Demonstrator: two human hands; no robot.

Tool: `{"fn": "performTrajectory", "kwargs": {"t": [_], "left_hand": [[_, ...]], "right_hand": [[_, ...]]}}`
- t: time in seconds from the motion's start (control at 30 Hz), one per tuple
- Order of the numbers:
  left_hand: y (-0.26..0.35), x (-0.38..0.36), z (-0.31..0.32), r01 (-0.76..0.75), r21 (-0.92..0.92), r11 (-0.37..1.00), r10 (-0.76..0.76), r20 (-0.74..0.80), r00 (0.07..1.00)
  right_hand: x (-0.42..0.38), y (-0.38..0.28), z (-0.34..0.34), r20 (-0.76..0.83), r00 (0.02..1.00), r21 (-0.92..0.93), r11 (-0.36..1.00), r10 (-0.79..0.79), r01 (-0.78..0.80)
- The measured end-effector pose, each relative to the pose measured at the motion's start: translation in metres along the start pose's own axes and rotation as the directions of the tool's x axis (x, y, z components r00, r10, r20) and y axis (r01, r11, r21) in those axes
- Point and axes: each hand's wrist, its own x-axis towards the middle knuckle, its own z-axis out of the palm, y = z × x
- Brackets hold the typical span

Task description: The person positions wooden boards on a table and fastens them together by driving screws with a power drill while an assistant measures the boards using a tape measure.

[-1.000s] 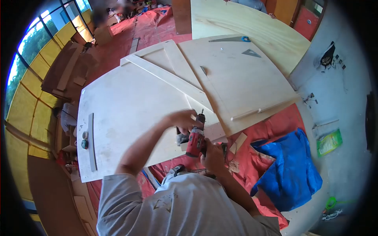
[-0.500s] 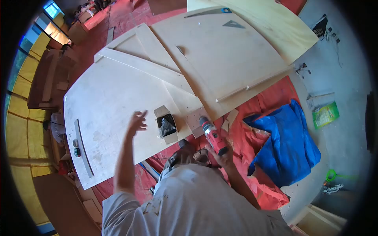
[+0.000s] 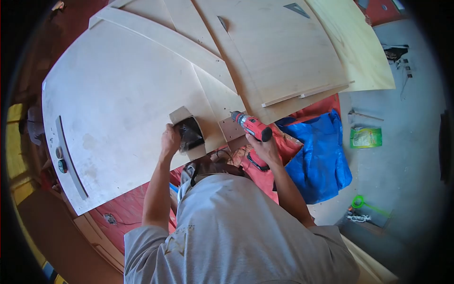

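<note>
My left hand [image 3: 170,140] is at the left side of an open cardboard box [image 3: 180,114], its fingers against the box wall. Dark plastic [image 3: 189,134] lines the box, and what lies inside it cannot be made out. The box rests on a large pale wooden panel [image 3: 127,104]. In my right hand [image 3: 266,150] is a red cordless drill [image 3: 253,126], gripped by its handle and pointing up and left, over the corner of the panel near a small reddish wood piece [image 3: 230,128].
A grey strip [image 3: 71,158] and two small round items lie at the panel's left. Beyond are a triangle square [image 3: 297,10] and a thin wood strip [image 3: 283,96]. Right of me, a blue tarp [image 3: 317,161] covers red sheeting. A person [image 3: 35,124] is at far left.
My left hand has come down from above the panel onto the box's side. The drill now points more to the left. The view has shifted with my head.
</note>
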Motion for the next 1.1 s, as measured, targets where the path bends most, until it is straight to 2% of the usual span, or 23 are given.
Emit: {"fn": "performTrajectory", "kwargs": {"t": [0.07,0.1,0.17,0.23,0.27,0.33,0.4,0.43,0.47,0.5,0.53,0.57,0.67,0.73,0.77,0.8,0.87,0.9,0.97,1.0,1.03,1.07,1.1], "left_hand": [[-0.028,0.000,-0.011,0.040,0.008,0.999,-0.040,-0.025,0.999],[-0.046,-0.002,-0.023,0.034,-0.026,0.999,-0.035,-0.036,0.999],[-0.068,-0.009,-0.060,0.144,-0.001,0.990,-0.143,-0.057,0.988],[-0.118,-0.011,-0.087,0.164,-0.020,0.986,-0.165,-0.129,0.978],[-0.134,-0.015,-0.107,0.222,-0.050,0.974,-0.227,-0.150,0.962],[-0.206,-0.020,-0.132,0.235,-0.017,0.972,-0.232,-0.231,0.945],[-0.266,-0.025,-0.163,0.335,0.031,0.942,-0.310,-0.310,0.899],[-0.272,-0.032,-0.180,0.435,0.047,0.899,-0.389,-0.368,0.845],[-0.309,-0.032,-0.194,0.407,0.021,0.913,-0.370,-0.378,0.849],[-0.321,-0.035,-0.211,0.468,0.009,0.884,-0.430,-0.380,0.819],[-0.346,-0.038,-0.222,0.475,-0.032,0.879,-0.444,-0.416,0.794],[-0.364,-0.038,-0.233,0.538,-0.186,0.822,-0.567,-0.358,0.742],[-0.360,-0.051,-0.252,0.495,-0.388,0.777,-0.621,-0.353,0.700],[-0.409,-0.051,-0.252,0.465,-0.419,0.780,-0.609,-0.331,0.721],[-0.426,-0.051,-0.249,0.433,-0.448,0.782,-0.591,-0.313,0.743],[-0.428,-0.051,-0.243,0.433,-0.449,0.782,-0.591,-0.311,0.744],[-0.431,-0.052,-0.233,0.280,-0.677,0.681,-0.611,-0.316,0.726],[-0.421,-0.052,-0.233,0.281,-0.679,0.678,-0.614,-0.313,0.725],[-0.395,-0.056,-0.235,0.397,-0.662,0.636,-0.707,-0.292,0.645],[-0.384,-0.061,-0.233,0.402,-0.666,0.628,-0.715,-0.290,0.636],[-0.373,-0.067,-0.230,0.334,-0.766,0.549,-0.744,-0.265,0.613],[-0.353,-0.073,-0.226,0.257,-0.851,0.458,-0.771,-0.237,0.590],[-0.298,-0.079,-0.228,0.268,-0.887,0.375,-0.836,-0.199,0.511]], "right_hand": [[0.013,0.008,0.010,0.009,1.000,-0.055,0.998,0.006,-0.005],[0.019,0.002,0.012,0.043,0.997,-0.047,0.997,0.061,-0.059],[0.030,-0.009,0.015,0.080,0.989,-0.050,0.991,0.125,-0.121],[0.038,-0.017,0.016,0.089,0.992,-0.106,0.992,0.084,-0.075],[0.040,-0.020,0.017,0.093,0.991,-0.116,0.990,0.096,-0.085],[0.044,-0.025,0.019,0.083,0.994,-0.191,0.980,0.074,-0.057],[0.045,-0.013,0.026,0.047,0.999,-0.197,0.980,0.026,-0.016],[0.045,-0.008,0.028,0.009,1.000,-0.202,0.979,-0.023,0.025],[0.046,-0.010,0.027,0.008,1.000,-0.206,0.978,-0.020,0.021],[0.047,-0.017,0.025,0.039,0.998,-0.185,0.982,0.055,-0.047],[0.048,-0.022,0.024,0.072,0.989,-0.166,0.979,0.129,-0.115],[0.050,-0.026,0.025,0.071,0.989,-0.172,0.978,0.131,-0.117],[0.054,-0.028,0.027,0.076,0.981,-0.171,0.971,0.180,-0.165],[0.056,-0.018,0.032,-0.007,0.997,-0.219,0.973,-0.072,0.068],[0.057,-0.023,0.029,-0.008,0.997,-0.222,0.973,-0.071,0.068],[0.058,-0.033,0.024,0.061,0.994,-0.198,0.977,0.091,-0.078],[0.060,-0.044,0.020,0.132,0.960,-0.186,0.957,0.248,-0.222],[0.063,-0.047,0.019,0.145,0.950,-0.205,0.947,0.278,-0.246],[0.068,-0.054,0.016,0.167,0.936,-0.231,0.936,0.308,-0.267],[0.073,-0.061,0.014,0.196,0.907,-0.253,0.913,0.372,-0.320],[0.077,-0.067,0.013,0.224,0.872,-0.278,0.886,0.434,-0.370],[0.082,-0.073,0.012,0.234,0.871,-0.289,0.886,0.432,-0.362],[0.086,-0.080,0.011,0.249,0.859,-0.299,0.879,0.448,-0.372]]}}
